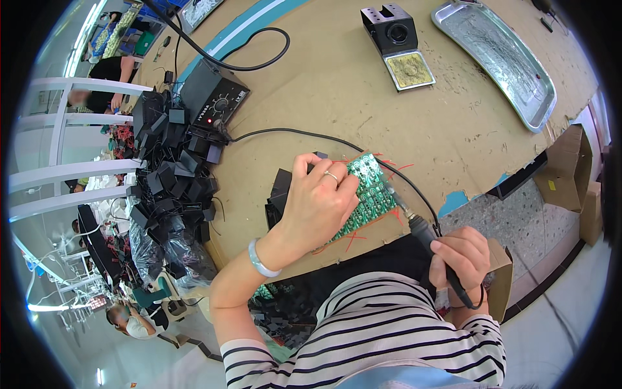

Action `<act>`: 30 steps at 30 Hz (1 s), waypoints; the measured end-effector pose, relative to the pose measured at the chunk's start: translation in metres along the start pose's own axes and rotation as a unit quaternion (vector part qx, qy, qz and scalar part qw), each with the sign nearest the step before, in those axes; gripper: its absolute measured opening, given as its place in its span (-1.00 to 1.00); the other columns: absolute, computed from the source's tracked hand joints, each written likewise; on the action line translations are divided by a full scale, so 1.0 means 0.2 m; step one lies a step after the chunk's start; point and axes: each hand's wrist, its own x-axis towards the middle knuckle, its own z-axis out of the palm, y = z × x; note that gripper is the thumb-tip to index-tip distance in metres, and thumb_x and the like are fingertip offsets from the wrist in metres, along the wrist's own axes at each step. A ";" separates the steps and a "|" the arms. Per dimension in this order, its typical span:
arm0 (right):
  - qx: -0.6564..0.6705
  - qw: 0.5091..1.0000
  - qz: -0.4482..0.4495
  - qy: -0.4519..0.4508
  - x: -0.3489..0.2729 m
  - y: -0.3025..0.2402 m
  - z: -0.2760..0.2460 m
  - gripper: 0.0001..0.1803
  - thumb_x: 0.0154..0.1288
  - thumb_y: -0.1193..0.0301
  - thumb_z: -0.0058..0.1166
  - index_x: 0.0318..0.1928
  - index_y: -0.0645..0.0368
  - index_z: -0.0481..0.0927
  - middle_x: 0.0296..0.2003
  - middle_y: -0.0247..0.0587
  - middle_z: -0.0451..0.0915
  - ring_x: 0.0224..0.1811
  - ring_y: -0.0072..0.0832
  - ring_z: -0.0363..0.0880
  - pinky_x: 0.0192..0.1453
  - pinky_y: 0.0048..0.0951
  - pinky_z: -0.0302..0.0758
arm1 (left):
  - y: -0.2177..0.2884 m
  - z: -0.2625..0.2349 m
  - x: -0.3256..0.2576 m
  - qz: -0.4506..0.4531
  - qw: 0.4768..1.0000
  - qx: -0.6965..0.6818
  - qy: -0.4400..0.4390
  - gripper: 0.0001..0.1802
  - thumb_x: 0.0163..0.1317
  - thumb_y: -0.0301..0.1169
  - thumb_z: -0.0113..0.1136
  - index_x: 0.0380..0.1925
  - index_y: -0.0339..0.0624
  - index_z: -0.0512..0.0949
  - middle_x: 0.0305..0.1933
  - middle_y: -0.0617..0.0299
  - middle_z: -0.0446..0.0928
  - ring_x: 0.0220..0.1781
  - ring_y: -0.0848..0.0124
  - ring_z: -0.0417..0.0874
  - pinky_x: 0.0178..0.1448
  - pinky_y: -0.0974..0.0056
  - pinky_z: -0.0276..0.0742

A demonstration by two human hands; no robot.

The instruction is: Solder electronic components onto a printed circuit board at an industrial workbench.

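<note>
My right hand (pixel 464 257) is wrapped round the dark handle of a soldering iron (pixel 424 232). The iron's metal tip points up and left, at the right edge of a green circuit board panel (pixel 372 194) lying on the table. The panel is covered in rows of small solder pads. My left hand (pixel 322 200) lies over the panel's left part, its fingers bent and closed; what they pinch, if anything, is hidden beneath them. Close to that hand's left side are black plastic cases (pixel 279 194). Red marks surround the panel on the brown table covering.
A soldering station (pixel 212 97) with a lit red lamp stands at the left, beside a heap of black adapters (pixel 175 172). Its cable crosses the table. Farther back are an iron stand (pixel 390 31) with a yellow sponge (pixel 409 70) and a metal tray (pixel 505 61). Other people sit at the left.
</note>
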 end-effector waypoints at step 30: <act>-0.022 0.999 0.003 0.023 -0.06 0.04 0.00 -0.83 0.18 0.58 0.13 -0.19 0.31 0.63 -0.47 -0.12 0.58 -0.55 -0.23 0.54 -0.44 -0.26 0.45 | -0.84 -0.48 -0.75 -0.388 0.811 0.381 0.215 -0.15 0.25 -0.04 0.42 0.26 -0.54 0.36 0.26 -0.36 0.43 0.30 -0.30 0.41 0.36 -0.16 0.34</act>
